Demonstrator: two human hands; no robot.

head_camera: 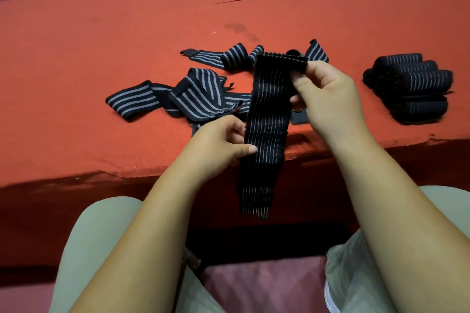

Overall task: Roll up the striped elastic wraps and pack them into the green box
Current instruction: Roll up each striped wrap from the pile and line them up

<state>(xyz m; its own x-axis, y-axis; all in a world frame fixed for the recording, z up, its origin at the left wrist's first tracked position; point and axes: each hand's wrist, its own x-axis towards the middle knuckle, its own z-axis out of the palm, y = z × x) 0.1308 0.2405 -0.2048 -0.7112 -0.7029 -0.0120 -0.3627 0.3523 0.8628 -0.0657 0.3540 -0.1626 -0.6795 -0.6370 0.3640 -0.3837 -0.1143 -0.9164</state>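
1. One striped wrap (267, 122), unrolled, long axis 12-to-6, lower end hanging past the desk (101, 58) edge.
2. Right hand (328, 99) pinches its top end; left hand (218, 145) pinches its 9 o'clock edge mid-length.
3. Rolled wraps (412, 86), at least four, stacked at 3 o'clock.
4. Loose wraps (198, 94) tangled at 10 o'clock, count unclear.

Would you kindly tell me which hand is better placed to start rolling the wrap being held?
Right hand: it pinches the top end of the wrap, where rolling would likely begin; the left hand only pinches its middle.
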